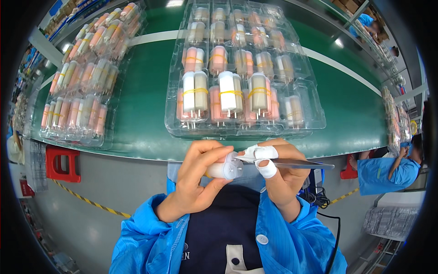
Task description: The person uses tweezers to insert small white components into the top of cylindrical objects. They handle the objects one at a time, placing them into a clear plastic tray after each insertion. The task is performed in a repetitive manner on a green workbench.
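Note:
My left hand (194,180) is closed around a whitish cylinder bundle (224,170), its end with small prongs turned to the right. My right hand (284,176), with white tape on the thumb and a finger, grips metal tweezers (305,163). Their tips meet the bundle's pronged end near my left fingertips; the exact contact is too small to tell. Beyond my hands, a clear plastic tray (315,128) holds several white, pink and grey cylinder pairs (231,92), tied with yellow bands, prongs toward me.
The trays rest on a green worktable (141,91). At the left stand more clear trays of banded cylinders (75,116). A red stool (63,164) is on the floor at left. Another person in a blue coat (388,173) sits at right, near black cables (315,197).

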Demonstrator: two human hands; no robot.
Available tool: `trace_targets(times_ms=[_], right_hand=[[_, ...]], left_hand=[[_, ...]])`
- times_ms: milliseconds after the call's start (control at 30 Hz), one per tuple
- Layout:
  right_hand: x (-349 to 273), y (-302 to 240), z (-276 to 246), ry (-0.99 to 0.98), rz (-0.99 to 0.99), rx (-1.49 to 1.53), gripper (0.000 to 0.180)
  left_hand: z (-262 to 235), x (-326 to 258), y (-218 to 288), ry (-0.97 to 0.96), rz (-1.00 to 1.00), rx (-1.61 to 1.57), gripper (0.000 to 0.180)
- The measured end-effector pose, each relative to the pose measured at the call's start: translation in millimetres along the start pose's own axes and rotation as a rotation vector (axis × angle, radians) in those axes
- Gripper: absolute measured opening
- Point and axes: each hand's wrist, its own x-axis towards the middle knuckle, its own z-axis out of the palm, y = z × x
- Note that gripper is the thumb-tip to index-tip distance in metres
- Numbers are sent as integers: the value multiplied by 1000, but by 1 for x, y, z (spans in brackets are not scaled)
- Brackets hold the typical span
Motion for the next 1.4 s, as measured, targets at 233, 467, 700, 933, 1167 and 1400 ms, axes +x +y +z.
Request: trace_targets(times_ms=[233, 467, 700, 933, 1167, 1400], right_hand=[[2, -3, 0, -24, 4, -62, 15], [4, -3, -4, -89, -63, -91, 15], [11, -11, 0, -141, -58, -183, 12], [34, -30, -8, -347, 93, -325, 12], [34, -23, -13, -285, 234, -86, 10], [14, -13, -19, 38, 132, 242, 13]], left_hand=[[0, 1, 0, 2, 0, 8, 46], [2, -1, -2, 22, -1, -27, 47], [0, 2, -3, 28, 86, 68, 49], [1, 5, -4, -26, 181, 252, 49], [0, 5, -3, -62, 106, 76, 47], [-1, -4, 0, -28, -226, -459, 51]])
